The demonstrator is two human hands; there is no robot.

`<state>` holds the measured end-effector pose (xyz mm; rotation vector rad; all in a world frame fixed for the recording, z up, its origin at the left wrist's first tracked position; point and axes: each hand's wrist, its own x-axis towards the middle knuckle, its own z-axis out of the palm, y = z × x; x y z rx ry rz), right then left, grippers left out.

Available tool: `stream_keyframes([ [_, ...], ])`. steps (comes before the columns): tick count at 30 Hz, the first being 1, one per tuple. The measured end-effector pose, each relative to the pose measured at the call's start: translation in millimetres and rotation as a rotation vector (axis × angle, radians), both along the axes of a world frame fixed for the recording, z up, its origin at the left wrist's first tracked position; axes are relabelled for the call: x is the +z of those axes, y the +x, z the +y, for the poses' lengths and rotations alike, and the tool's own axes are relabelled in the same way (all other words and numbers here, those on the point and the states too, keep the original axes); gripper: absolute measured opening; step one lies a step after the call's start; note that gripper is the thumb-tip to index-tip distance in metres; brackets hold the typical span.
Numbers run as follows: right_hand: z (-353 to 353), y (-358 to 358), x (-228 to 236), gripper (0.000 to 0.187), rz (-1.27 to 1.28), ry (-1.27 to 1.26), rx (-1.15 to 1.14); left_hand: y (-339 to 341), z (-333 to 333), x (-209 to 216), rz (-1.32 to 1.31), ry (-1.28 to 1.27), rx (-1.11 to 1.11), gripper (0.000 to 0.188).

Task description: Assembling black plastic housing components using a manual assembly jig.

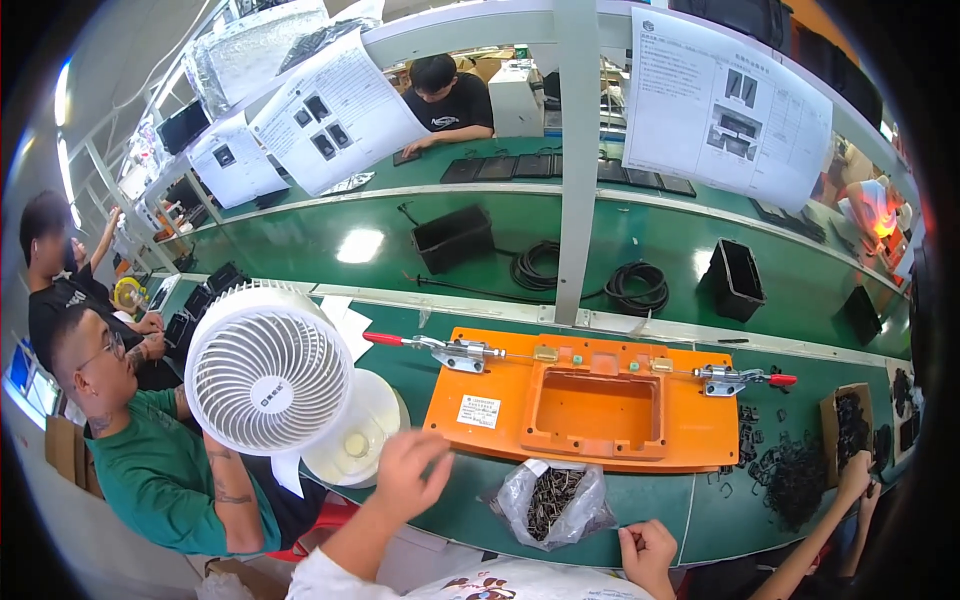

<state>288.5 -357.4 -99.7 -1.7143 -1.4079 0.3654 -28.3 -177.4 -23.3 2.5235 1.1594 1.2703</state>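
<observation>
The left hand (412, 470) hovers with spread, empty fingers at the orange fixture's (500, 385) near-left corner, where a white rectangular label (478, 411) sits. The right hand (648, 553) is fisted at the bench's near edge (contents unclear), beside a clear plastic bag of dark screws (553, 503).

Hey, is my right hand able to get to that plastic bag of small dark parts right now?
Probably yes. The right hand rests fisted on the green bench just beside the plastic bag, with only bare bench between them. The orange fixture sits behind the bag, not in the way.
</observation>
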Motion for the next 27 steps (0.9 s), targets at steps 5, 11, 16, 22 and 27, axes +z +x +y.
stream_keyframes([
  [5, -1.9, 7.9, -10.8, 0.011, -0.016, 0.008, -0.132, 73.7, 121.9, 73.7, -0.029, 0.046, -0.096, 0.022],
  [11, -4.2, 0.3, -5.3, 0.012, -0.061, 0.069, -0.186, 106.4, 305.2, 49.6, 0.212, -0.287, 0.358, 0.054],
  [16, 1.1, -4.5, 3.2, 0.01, -0.111, 0.099, -0.169, 64.5, 381.7, -9.0, 0.437, -0.514, 0.465, 0.069],
  [22, -6.4, -1.2, -2.4, 0.009, -0.134, 0.1, -0.203, 100.8, 349.3, 23.7, 0.518, -0.646, 0.547, 0.041],
  [27, 3.1, 0.2, 2.4, 0.013, -0.069, 0.082, -0.158, 93.5, 305.4, 65.7, 0.233, -0.347, 0.63, 0.029],
])
